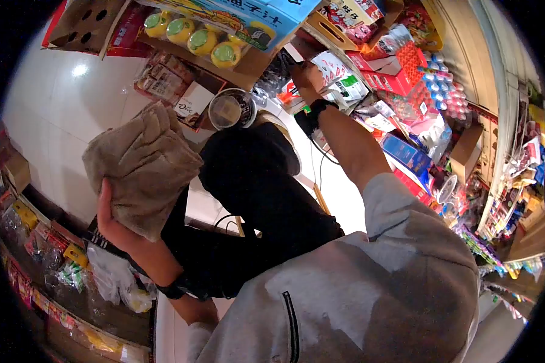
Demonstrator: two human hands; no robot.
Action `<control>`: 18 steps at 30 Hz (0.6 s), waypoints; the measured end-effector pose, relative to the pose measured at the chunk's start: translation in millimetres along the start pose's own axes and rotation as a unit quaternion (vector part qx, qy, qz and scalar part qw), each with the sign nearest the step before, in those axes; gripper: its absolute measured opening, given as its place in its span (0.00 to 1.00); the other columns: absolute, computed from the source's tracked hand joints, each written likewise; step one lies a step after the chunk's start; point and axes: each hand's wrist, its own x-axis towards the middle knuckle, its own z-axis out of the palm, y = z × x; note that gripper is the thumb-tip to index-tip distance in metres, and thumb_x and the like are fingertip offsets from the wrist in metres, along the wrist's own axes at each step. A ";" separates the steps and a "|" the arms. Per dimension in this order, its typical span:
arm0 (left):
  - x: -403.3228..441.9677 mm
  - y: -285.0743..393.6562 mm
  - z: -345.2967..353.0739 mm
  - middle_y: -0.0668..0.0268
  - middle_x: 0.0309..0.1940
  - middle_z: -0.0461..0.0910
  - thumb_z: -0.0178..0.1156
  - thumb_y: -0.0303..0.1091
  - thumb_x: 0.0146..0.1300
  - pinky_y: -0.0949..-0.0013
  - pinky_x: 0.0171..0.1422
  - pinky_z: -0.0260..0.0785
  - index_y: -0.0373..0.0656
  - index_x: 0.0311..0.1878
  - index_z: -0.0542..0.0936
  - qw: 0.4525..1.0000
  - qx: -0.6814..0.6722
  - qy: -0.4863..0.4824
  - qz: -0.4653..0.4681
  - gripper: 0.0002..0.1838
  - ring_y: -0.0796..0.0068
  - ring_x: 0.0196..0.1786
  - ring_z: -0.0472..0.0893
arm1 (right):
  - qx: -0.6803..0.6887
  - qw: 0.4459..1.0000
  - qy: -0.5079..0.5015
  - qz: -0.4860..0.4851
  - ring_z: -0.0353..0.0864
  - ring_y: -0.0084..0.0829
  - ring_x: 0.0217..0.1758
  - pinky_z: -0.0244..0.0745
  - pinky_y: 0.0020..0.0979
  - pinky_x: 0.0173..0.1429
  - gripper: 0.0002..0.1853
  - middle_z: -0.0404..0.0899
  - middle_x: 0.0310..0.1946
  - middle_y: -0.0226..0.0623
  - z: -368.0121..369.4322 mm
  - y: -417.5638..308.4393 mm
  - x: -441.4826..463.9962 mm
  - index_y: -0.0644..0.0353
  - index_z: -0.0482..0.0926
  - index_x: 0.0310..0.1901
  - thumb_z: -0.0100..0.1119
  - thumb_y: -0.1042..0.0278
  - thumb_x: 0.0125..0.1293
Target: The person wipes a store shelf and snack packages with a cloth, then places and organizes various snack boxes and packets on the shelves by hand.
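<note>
My left hand (112, 221) is closed around a folded brown cloth (142, 163), which hangs over the fingers at the left of the view. Reaching toward the top centre, my right hand (306, 78) is beside dark plastic bags (278, 69) and white-and-green packets (345, 85); its fingers are partly hidden, and what they touch is unclear. Between the two arms stands a round clear tub (232, 109), next to a small brown and white box (195, 104).
A blue carton (278, 24) with yellow, green-lidded containers (203, 41) is at the top. Packaged goods and a red box (381, 69) crowd the right. Shelves with packets and plastic bags (115, 275) line the lower left. Glossy tiles (51, 127) cover the floor.
</note>
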 end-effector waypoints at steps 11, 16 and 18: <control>5.7 2.2 -10.0 0.49 0.60 0.73 0.55 0.36 0.66 0.48 0.68 0.65 0.28 0.62 0.70 0.999 -0.035 -0.001 -0.038 0.25 0.51 0.63 0.74 | 0.135 0.989 0.051 0.019 0.79 0.58 0.38 0.73 0.53 0.43 0.15 0.80 0.34 0.54 5.2 -16.4 -34.9 0.61 0.74 0.37 0.63 0.60 0.56; 0.0 2.0 -4.2 0.48 0.61 0.73 0.55 0.36 0.66 0.46 0.69 0.64 0.28 0.62 0.69 1.000 -0.019 0.015 -0.016 0.26 0.49 0.63 0.73 | 0.128 0.986 0.079 0.076 0.83 0.51 0.41 0.77 0.47 0.46 0.17 0.84 0.36 0.50 16.3 -16.2 -18.1 0.58 0.79 0.42 0.61 0.56 0.54; 0.5 1.9 -6.4 0.47 0.61 0.72 0.55 0.36 0.66 0.46 0.69 0.64 0.27 0.63 0.69 0.999 -0.032 -0.007 -0.017 0.26 0.50 0.63 0.73 | 0.083 0.992 0.032 0.085 0.83 0.52 0.45 0.78 0.46 0.48 0.22 0.84 0.39 0.52 9.1 -17.9 -7.1 0.56 0.78 0.47 0.62 0.54 0.52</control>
